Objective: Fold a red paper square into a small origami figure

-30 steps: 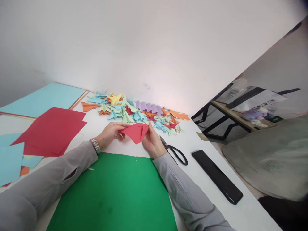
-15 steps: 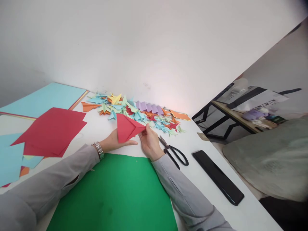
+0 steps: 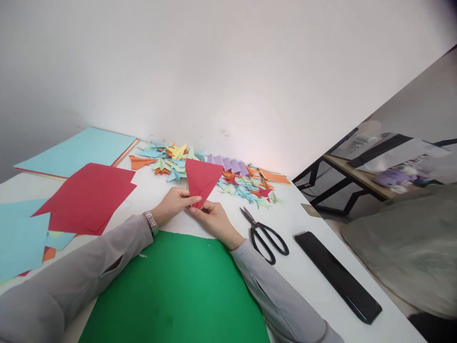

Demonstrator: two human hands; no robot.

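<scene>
A folded piece of red paper (image 3: 203, 177), wide at the top and narrowing to a point below, is held up over the far edge of the green mat (image 3: 171, 286). My left hand (image 3: 175, 204) pinches its lower left side, thumb across the front. At the narrow lower tip, the thumb and fingers of my right hand (image 3: 216, 220) are closed on the same paper. Behind it lies a heap of small folded paper pieces (image 3: 246, 190) in many colours, partly hidden by the red paper. Black-handled scissors (image 3: 266, 236) rest on the table, right of my right hand.
Red sheets (image 3: 89, 197) and light blue sheets (image 3: 21, 233) lie on the left. A stack of large blue sheets (image 3: 78, 150) sits by the wall. A long black case (image 3: 337, 276) lies near the table's right edge. Beyond stands a shelf (image 3: 353, 176) with bags.
The red paper has turned from pointing right to pointing down. My left hand has gone from supporting it underneath to pinching it, and my right hand has moved down with the tip.
</scene>
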